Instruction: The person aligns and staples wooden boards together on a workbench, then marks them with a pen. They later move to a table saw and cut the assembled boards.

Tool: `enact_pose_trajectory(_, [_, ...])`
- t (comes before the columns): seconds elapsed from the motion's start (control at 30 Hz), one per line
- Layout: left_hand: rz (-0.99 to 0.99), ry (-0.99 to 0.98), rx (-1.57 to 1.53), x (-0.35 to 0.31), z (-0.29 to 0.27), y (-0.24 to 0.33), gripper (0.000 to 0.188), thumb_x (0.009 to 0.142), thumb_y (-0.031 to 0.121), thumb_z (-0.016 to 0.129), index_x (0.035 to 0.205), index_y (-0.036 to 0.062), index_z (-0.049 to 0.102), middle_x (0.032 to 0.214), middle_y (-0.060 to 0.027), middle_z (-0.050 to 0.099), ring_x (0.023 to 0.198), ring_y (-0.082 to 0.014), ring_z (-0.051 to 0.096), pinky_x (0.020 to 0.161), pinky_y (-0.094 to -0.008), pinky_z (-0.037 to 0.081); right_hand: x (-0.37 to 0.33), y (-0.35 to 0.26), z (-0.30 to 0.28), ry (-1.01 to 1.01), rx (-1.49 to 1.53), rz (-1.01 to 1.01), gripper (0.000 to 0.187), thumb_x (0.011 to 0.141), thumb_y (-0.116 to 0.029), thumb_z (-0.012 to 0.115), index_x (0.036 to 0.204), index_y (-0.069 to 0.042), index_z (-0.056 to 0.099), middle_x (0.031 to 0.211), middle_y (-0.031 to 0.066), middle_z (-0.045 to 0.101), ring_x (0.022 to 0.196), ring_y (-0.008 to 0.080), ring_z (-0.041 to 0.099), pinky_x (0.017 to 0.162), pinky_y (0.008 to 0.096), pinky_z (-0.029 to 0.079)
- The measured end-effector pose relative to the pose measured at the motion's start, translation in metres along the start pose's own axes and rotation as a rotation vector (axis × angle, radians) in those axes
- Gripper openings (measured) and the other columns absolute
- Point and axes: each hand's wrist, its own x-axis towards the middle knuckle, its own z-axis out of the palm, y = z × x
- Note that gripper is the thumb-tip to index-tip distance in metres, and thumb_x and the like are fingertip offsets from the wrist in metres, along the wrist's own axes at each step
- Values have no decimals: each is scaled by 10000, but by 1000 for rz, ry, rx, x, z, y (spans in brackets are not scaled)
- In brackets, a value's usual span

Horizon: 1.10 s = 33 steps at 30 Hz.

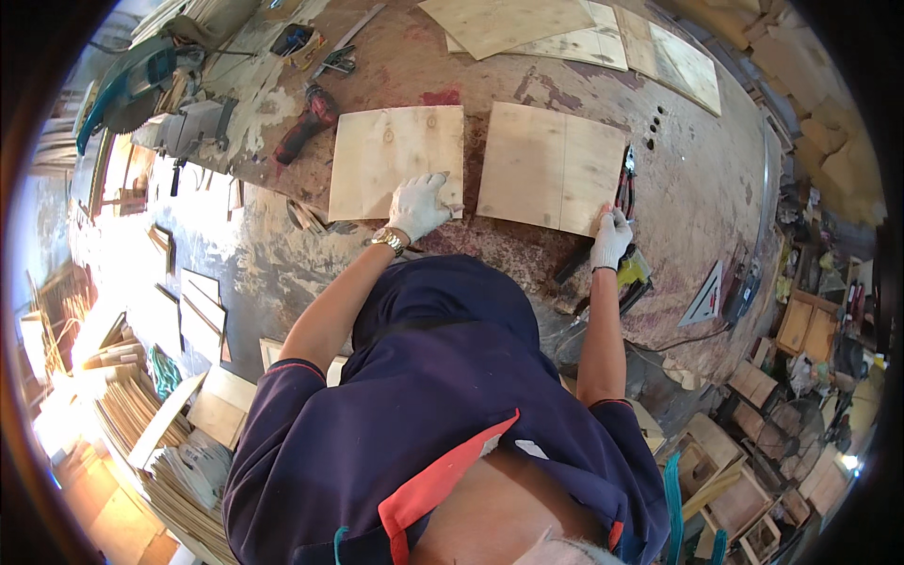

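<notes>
Two pale plywood boards lie side by side on the worn workbench, a narrow gap between them. My left hand, in a white glove with a wristwatch at the cuff, rests on the left board by its near right corner. Its fingers are apart on the wood. At the near right corner of the right board, my gloved right hand has its fingers closed on the edge. Just beyond that hand, pliers with dark red handles lie along the board's right side. A thin line crosses the right board.
A red-black cordless drill lies left of the boards. Farther left stands a teal circular saw. More plywood sheets lie at the far side. A yellow-green tool and a set square are on the right.
</notes>
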Motion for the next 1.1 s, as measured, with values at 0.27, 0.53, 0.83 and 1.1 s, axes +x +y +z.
enact_pose_trajectory(0.27, [217, 75, 92, -15, 23, -20, 847, 644, 622, 820, 1295, 118, 622, 1088, -82, 585, 1066, -292, 576, 913, -426, 467, -6, 3, 35, -110, -70, -72, 329, 987, -225, 677, 1128, 70, 713, 907, -3, 679, 809, 64, 540, 723, 232, 452])
enact_pose_trajectory(0.53, [287, 41, 140, -13, 35, -34, 878, 591, 617, 836, 1304, 145, 635, 1058, -78, 575, 1028, -276, 572, 872, -421, 465, -8, -4, 28, -174, -319, -95, 540, 980, -323, 681, 1245, 144, 625, 1077, 139, 724, 989, 162, 631, 897, 295, 485])
enact_pose_trajectory(0.83, [421, 145, 114, -11, 38, -32, 865, 610, 625, 827, 1359, 230, 650, 1031, -84, 563, 1027, -280, 567, 868, -430, 456, -20, 1, 31, -117, -525, -130, 445, 970, -373, 664, 1170, 23, 691, 1046, 187, 728, 947, 284, 673, 887, 363, 510])
enact_pose_trajectory(1.1, [487, 149, 95, -11, 41, -36, 808, 616, 551, 825, 1314, 176, 668, 1008, -67, 572, 1018, -264, 567, 827, -439, 439, -26, -7, 40, -9, -866, -208, 343, 853, -380, 730, 1066, -111, 732, 978, 193, 654, 891, 356, 630, 794, 447, 508])
